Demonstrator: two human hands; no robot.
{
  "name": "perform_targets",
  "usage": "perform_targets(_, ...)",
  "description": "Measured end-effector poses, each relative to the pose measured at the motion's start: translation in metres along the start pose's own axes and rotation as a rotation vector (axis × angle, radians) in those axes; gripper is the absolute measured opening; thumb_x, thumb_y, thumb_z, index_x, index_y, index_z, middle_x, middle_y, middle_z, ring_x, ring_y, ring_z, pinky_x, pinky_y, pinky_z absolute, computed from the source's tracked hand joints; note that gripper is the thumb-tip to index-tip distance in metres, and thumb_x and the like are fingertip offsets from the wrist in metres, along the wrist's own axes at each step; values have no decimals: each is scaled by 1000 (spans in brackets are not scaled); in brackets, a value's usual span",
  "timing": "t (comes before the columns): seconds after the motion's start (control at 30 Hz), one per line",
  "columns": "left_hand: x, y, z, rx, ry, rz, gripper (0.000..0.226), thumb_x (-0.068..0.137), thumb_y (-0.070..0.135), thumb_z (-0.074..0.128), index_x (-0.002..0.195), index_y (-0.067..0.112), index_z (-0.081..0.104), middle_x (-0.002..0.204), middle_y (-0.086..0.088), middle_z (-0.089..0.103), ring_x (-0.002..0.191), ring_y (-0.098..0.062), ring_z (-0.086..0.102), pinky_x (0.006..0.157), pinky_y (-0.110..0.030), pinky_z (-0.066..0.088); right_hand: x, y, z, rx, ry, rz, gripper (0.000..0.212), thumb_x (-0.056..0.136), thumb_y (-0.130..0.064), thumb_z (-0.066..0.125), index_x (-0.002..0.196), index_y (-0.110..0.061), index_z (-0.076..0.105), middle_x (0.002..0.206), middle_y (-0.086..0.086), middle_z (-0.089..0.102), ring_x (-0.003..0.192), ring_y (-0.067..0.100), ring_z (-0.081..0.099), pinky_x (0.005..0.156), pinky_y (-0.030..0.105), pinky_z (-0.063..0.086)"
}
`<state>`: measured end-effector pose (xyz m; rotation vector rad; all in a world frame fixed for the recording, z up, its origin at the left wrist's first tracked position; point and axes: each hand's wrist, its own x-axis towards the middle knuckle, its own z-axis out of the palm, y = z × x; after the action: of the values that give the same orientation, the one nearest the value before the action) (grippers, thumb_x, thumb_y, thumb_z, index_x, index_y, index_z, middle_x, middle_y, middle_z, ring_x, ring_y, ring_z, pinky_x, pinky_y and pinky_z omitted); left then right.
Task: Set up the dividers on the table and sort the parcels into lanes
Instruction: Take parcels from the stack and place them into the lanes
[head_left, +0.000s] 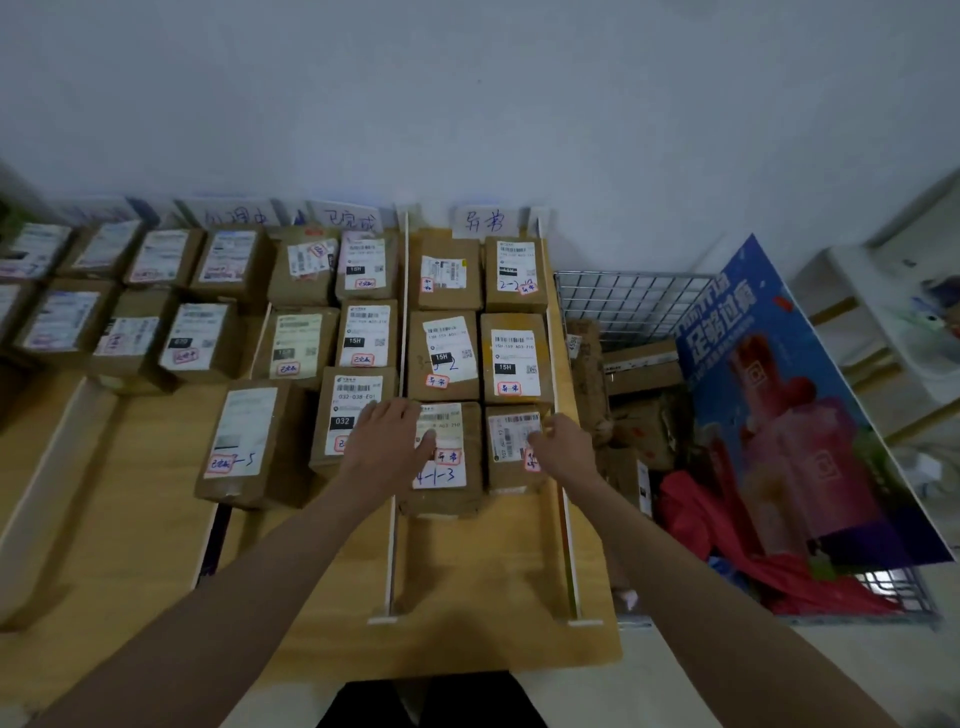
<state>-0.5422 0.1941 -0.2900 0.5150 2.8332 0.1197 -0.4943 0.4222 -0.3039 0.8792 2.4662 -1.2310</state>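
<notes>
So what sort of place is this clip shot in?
Probably a small parcel sorting or pickup point: labelled cardboard parcels in lanes between white dividers, handwritten lane signs against the wall, and a wire cage holding more boxes.

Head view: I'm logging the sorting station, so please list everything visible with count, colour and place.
Brown cardboard parcels: six in the right lane, six in the middle lane, more at left; white labels.
White strip dividers: at least three, running lengthwise on the table.
Light wooden table: one, underneath.
White handwritten paper signs: three readable, at the wall.
Silver wire cage: one, right of table, holding boxes and red fabric.
Blue advertising board: one, leaning in the cage.
Left hand: resting on near parcels.
Right hand: fingers on the near right parcel.
</notes>
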Motion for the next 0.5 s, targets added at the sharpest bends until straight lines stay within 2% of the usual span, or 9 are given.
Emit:
perform_targets(0.03, -1, -5, -10, 13, 26, -11, 48, 102, 45, 34, 137, 15, 48, 141, -5, 51, 135, -22, 42, 119, -40, 25, -1, -14, -4, -76, 12, -82, 29, 98, -22, 56, 125, -13, 56, 116, 6, 65, 85, 15, 66, 71, 32, 58)
perform_targets(0.13, -9, -29, -41, 21, 120, -52, 49, 103, 43, 33, 140, 14, 46, 146, -6, 47, 138, -24, 38, 118, -41, 27, -13, -63, -7, -232, 36, -263, 35, 99, -29, 51, 131, -15, 55, 127, 8, 58, 106, 25, 62, 88, 43, 54)
perform_targets(0.3, -47, -82, -82, 42, 242, -129, 48, 102, 42, 32, 140, 16, 47, 144, -4, 48, 136, -22, 40, 117, -39, 28, -58, -130, 19, -494, 81, -547, 45, 104, -38, 38, 142, -16, 48, 144, 8, 47, 135, 31, 41, 109, 45, 37)
perform_targets(0.4, -87, -120, -95, 38, 314, -178, 50, 102, 45, 27, 138, 17, 49, 141, -2, 50, 134, -21, 42, 115, -40, 30, -92, -158, 54, -575, 111, -658, 49, 103, -44, 29, 139, -18, 49, 144, 8, 48, 137, 29, 40, 114, 47, 32)
perform_targets(0.5, -127, -166, -105, 63, 356, -227, 54, 100, 48, 22, 138, 20, 49, 143, 0, 50, 135, -20, 42, 115, -40, 31, -123, -185, 94, -643, 150, -767, 64, 98, -52, 10, 140, -21, 48, 144, 3, 50, 136, 26, 42, 115, 48, 32)
